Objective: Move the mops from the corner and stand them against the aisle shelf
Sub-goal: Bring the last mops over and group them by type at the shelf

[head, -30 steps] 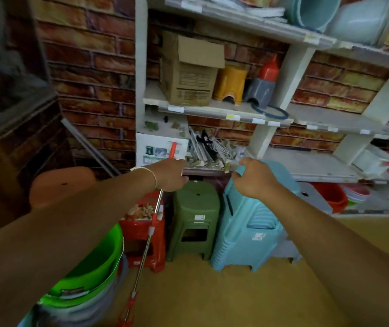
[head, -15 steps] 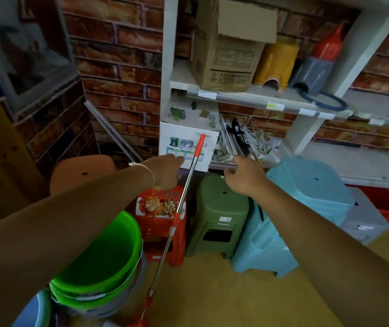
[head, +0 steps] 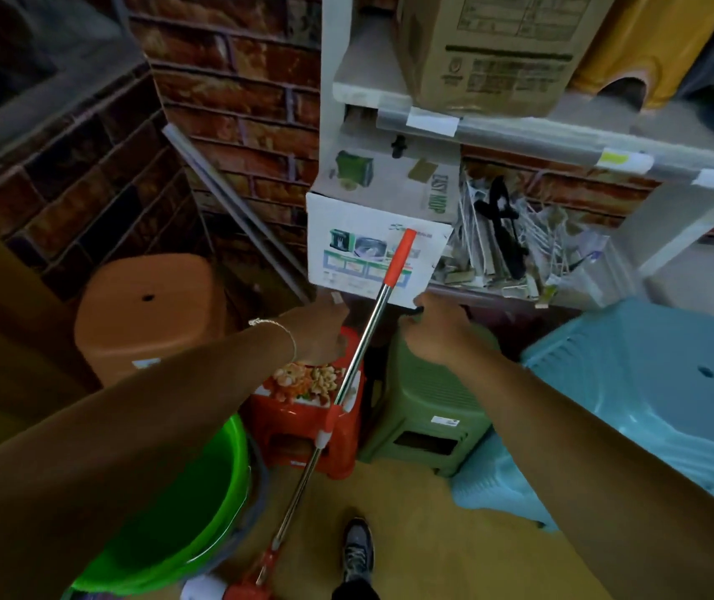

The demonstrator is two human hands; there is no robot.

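1. The white shelf (head: 632, 236) stands against the brick wall, with a printed mop box (head: 372, 257) on its lowest board
2. Below the shelf sit the blue stool (head: 658, 404), green stool (head: 429, 409) and red stool (head: 303, 430); the green bucket (head: 182, 513) lies left of them
3. The mop (head: 346, 383) leans with its red grip on the box front under the shelf, its steel pole slanting down to the floor
4. My left hand (head: 320, 331) is just left of the pole, fingers loosely bent, holding nothing
5. My right hand (head: 437, 331) is just right of it below the shelf edge, fingers curled; whether they hold anything I cannot tell
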